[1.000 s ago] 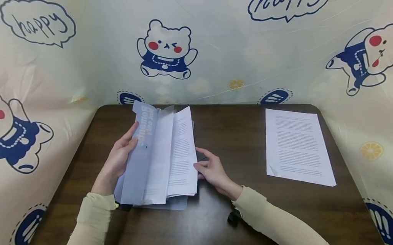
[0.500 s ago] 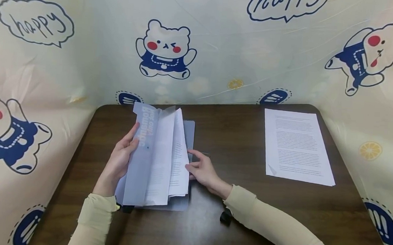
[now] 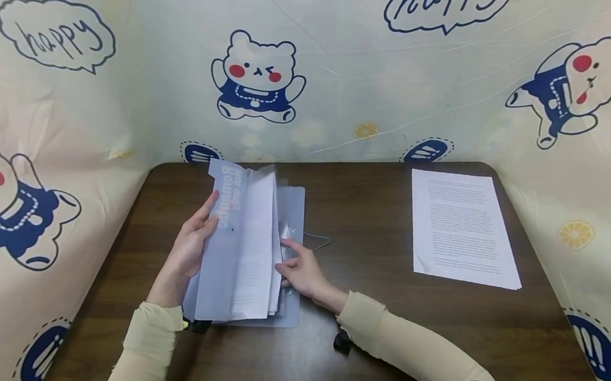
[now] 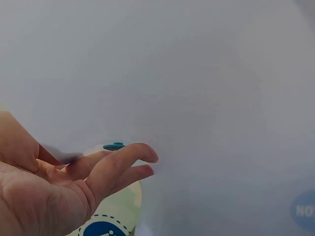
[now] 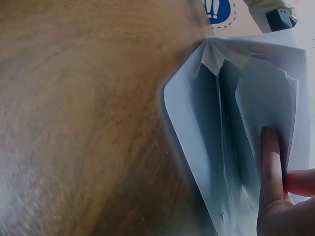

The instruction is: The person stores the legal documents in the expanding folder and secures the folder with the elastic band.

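Note:
A pale blue plastic folder [image 3: 217,267] with white lettering stands part open on the table, its back cover [image 3: 296,214] flat beneath. Its raised left cover is held by my left hand [image 3: 190,247], thumb in front. In the left wrist view that cover fills most of the frame, above the left hand [image 4: 74,187]. Printed white sheets [image 3: 255,246] lie inside, between the covers. My right hand [image 3: 301,271] pinches the sheets' right edge. From the right wrist, my right hand [image 5: 283,211] has finger and thumb on the sheets [image 5: 261,93], beside the opened folder [image 5: 189,113].
A stack of printed paper [image 3: 464,227] lies at the right on the dark wooden table [image 3: 357,350]. One thin cord [image 3: 323,238] sticks out past the folder's right edge. Behind and around hangs a printed curtain [image 3: 337,67].
My right hand has moved left with the sheets, turning them toward the left cover. More of the folder's back cover and the cord now show. My left hand has barely shifted.

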A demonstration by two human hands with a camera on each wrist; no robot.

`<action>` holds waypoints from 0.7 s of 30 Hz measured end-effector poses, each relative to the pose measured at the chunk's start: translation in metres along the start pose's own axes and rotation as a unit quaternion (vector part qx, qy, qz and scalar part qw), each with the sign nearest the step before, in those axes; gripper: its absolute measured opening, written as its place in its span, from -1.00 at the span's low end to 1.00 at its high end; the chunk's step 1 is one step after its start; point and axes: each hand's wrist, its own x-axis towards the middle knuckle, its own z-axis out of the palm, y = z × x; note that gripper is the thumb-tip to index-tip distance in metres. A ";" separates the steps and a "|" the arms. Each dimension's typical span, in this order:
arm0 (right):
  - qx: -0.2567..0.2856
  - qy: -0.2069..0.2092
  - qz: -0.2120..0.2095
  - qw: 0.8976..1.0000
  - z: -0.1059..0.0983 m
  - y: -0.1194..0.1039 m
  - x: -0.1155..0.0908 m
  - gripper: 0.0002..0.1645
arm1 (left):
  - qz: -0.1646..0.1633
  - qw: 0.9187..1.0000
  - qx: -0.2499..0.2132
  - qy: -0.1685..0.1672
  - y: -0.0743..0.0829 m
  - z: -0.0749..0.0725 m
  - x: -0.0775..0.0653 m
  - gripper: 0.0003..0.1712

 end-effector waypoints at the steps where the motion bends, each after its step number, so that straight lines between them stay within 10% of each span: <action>1: 0.001 0.000 0.002 1.000 0.001 0.000 0.000 -0.24 | 0.001 1.000 -0.001 -0.001 0.000 0.000 0.000 -0.28; 12: 0.024 -0.013 -0.003 1.000 0.000 0.005 0.001 -0.25 | 0.010 1.000 -0.008 -0.007 -0.001 -0.001 0.000 -0.27; 21: 0.020 0.028 -0.049 0.998 -0.057 -0.007 -0.005 -0.59 | -0.003 1.000 -0.017 -0.007 -0.001 -0.003 0.000 -0.29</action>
